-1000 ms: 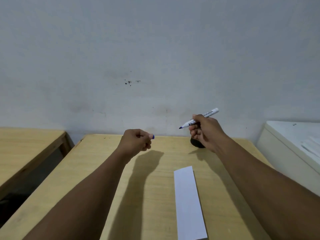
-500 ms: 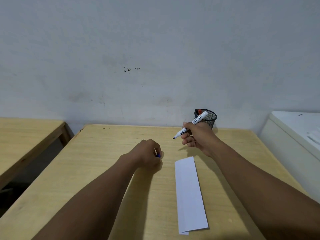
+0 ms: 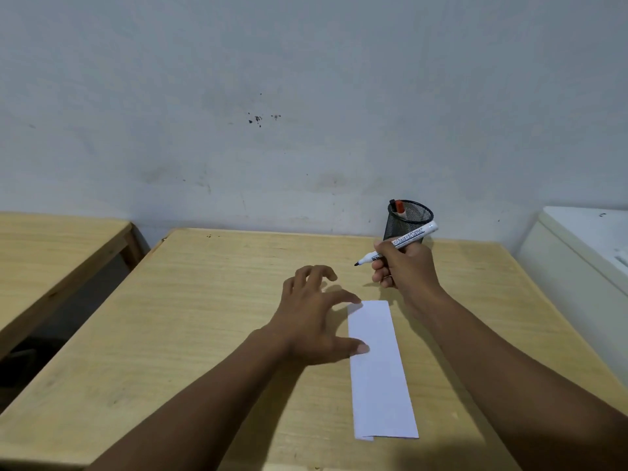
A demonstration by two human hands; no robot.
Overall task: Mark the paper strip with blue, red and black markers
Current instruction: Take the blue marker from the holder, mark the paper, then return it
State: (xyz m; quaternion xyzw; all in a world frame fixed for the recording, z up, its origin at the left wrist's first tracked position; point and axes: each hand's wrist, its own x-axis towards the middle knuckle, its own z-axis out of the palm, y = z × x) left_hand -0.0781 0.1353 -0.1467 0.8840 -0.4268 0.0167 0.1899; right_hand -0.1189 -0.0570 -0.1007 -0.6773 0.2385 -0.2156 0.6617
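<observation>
A long white paper strip [image 3: 379,372] lies flat on the wooden table [image 3: 204,317], running away from me. My left hand [image 3: 312,317] is spread open just left of it, its thumb touching the strip's left edge and a fingertip near the far corner. My right hand [image 3: 407,270] hovers beyond the strip's far end, gripping an uncapped white-barrelled blue marker [image 3: 406,240] whose dark tip points left. The marker's cap is not visible.
A black mesh cup [image 3: 407,219] stands at the table's back edge by the wall, behind my right hand, with a red marker [image 3: 399,208] in it. Another wooden table [image 3: 51,253] is at the left across a gap. A white cabinet [image 3: 584,246] stands at the right.
My left hand came down from a closed fist with the blue cap, opened, and moved right onto the strip's edge. My right hand lowered with the marker. The view tilted down, showing the cup.
</observation>
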